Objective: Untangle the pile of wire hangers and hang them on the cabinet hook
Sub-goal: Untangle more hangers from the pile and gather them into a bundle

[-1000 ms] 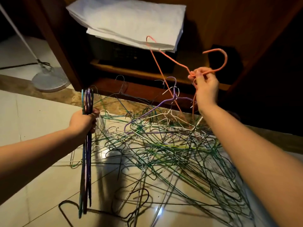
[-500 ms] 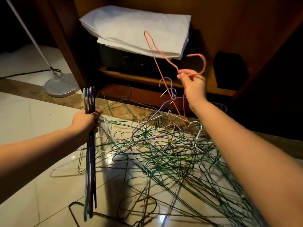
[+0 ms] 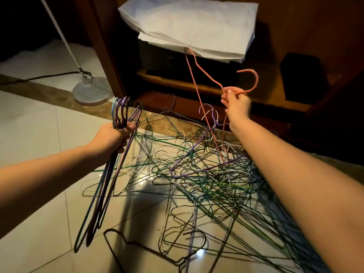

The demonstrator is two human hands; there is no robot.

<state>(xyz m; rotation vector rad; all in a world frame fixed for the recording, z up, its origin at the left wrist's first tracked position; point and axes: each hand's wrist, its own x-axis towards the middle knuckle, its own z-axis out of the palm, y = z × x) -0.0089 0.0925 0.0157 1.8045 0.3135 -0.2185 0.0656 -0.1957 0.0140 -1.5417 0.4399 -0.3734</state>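
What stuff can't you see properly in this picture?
Head view, the only one:
- Cabinet hook: not visible; the cabinet interior is dark.
- Orange hanger in the right hand: its bottom end disappears into the hanger pile.
- Bundle of hangers in the left hand: wires overlap, so no exact count.
- Floor lamp: top cut off by the frame edge.

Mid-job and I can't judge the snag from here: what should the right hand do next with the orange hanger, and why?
Probably keep lifting while jiggling it. The right hand grips the orange wire hanger at its neck, but its lower end still dips into the tangled pile of wire hangers beside a purple wire hanger; the left hand is full.
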